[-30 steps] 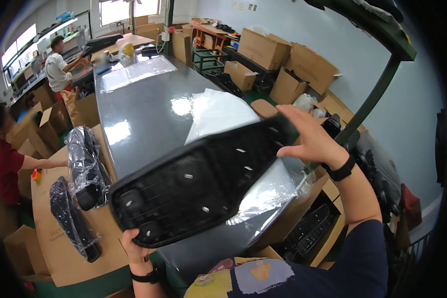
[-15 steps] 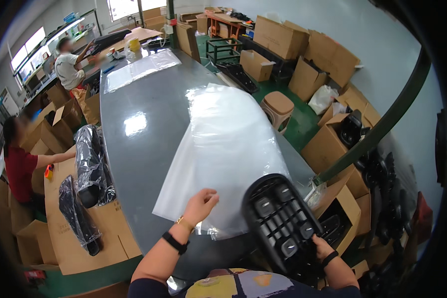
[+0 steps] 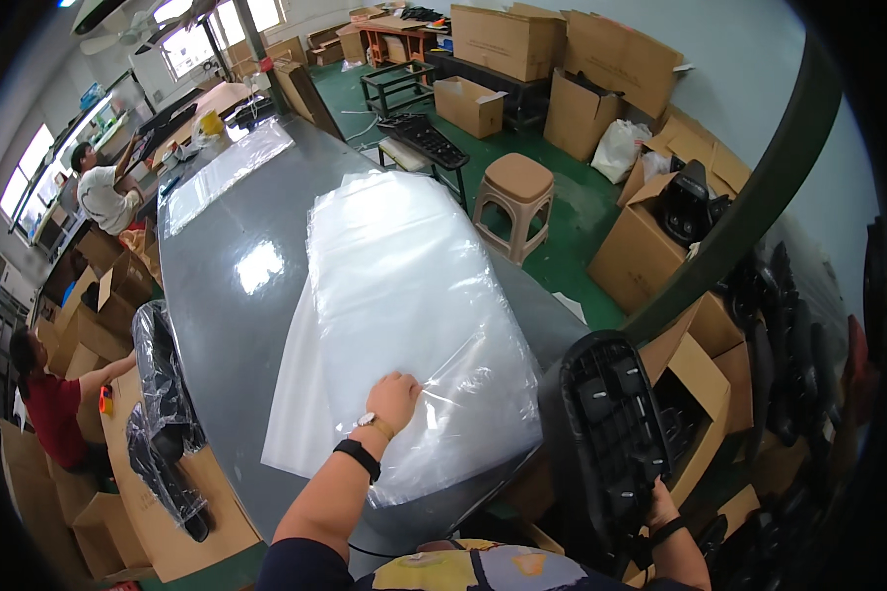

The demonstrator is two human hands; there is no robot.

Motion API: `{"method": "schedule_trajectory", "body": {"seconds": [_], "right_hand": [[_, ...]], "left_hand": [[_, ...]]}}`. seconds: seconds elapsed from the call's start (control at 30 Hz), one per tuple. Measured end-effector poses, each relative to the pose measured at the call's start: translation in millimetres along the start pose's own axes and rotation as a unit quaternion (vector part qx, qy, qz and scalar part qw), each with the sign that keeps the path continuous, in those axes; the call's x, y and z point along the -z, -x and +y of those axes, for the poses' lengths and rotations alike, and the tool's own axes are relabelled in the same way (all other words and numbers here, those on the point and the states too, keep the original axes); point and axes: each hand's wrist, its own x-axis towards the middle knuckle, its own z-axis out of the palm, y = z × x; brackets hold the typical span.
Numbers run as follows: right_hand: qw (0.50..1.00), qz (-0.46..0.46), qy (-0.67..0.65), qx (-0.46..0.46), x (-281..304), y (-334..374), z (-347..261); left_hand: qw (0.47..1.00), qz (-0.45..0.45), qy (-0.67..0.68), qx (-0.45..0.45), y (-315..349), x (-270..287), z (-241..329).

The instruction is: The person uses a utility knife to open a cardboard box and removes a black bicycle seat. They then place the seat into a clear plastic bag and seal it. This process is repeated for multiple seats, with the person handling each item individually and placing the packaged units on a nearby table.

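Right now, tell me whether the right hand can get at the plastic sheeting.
Probably not: the right hand is holding the black molded panel, which also stands between it and the plastic sheeting. It would likely have to let go first.

The left arm (image 3: pixel 317 500) stretches forward over the near part of the counter (image 3: pixel 207 256), elbow bent, wrist roughly in line. Its hand (image 3: pixel 394 400) lies back up over the counter, fingers curled inward; their tips are hard to see. Beyond the counter's right edge, the right hand (image 3: pixel 663 504) is lower, its fingers closed in a grip and partly hidden.
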Motion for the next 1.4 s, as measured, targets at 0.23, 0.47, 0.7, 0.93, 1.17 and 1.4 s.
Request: {"method": "schedule_trajectory", "body": {"seconds": [0.23,0.47,0.7,0.93,1.17,1.4], "right_hand": [[0.997,0.005,0.027,-0.066,-3.9,-15.4,-9.5],[0.995,-0.018,0.027,-0.091,-26.5,-26.4,-18.1],[0.979,-0.109,0.139,-0.102,-100.0,-54.0,-28.4],[0.908,-0.221,0.328,-0.141,-206.2,-105.0,-10.2],[0.836,-0.266,0.454,-0.157,-306.4,-132.1,21.7],[0.755,-0.246,0.604,-0.068,-368.7,-122.6,24.8]], "left_hand": [[0.98,-0.053,-0.051,-0.187,69.5,1.6,67.7],[0.969,-0.031,0.242,0.023,60.0,-29.5,29.9],[0.488,0.109,0.825,0.263,70.7,97.6,-52.4],[0.48,0.327,0.813,-0.034,253.7,271.6,-187.1],[0.424,0.66,0.62,-0.036,389.8,288.3,-86.6],[0.616,0.523,0.577,0.121,414.6,234.4,-80.9]]}}
